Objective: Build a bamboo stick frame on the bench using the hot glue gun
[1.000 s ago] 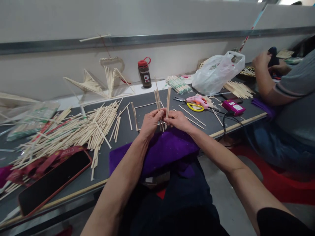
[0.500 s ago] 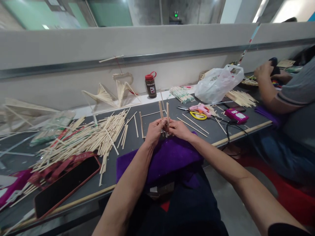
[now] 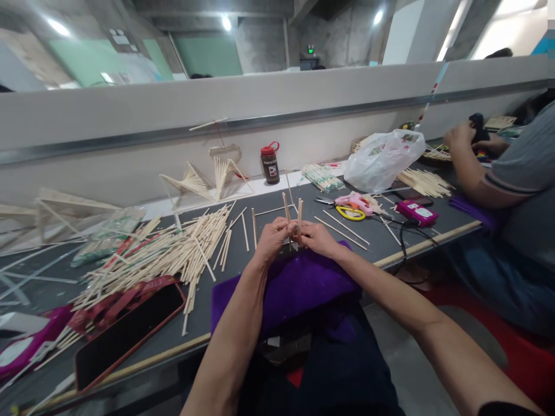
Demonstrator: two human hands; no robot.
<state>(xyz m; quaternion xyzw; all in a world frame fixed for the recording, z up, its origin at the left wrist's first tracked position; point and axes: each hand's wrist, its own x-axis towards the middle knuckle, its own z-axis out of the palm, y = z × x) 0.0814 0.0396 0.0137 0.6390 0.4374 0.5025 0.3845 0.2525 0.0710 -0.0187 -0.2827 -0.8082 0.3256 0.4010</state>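
Note:
My left hand is closed around thin wooden sticks that point upward. More upright wooden sticks are pinched in the fingers of my right hand. Both hands meet above the near edge of the table, their fingertips close together, and the lower ends of the sticks are mostly hidden. Under my wrists a purple cloth covers the table edge and my lap. Just behind my hands, a few sticks lie on the dark tabletop in a frame-like outline, partly hidden.
Left lie a large pile of sticks and a phone. A red-lidded bottle and stick models stand along the wall. To the right are yellow-handled scissors, a pink glue gun, a plastic bag and a co-worker's arm.
The whole view has tilted upward, so the table sits lower in the picture. Both hands stay together on the sticks, whose upper ends lean slightly differently.

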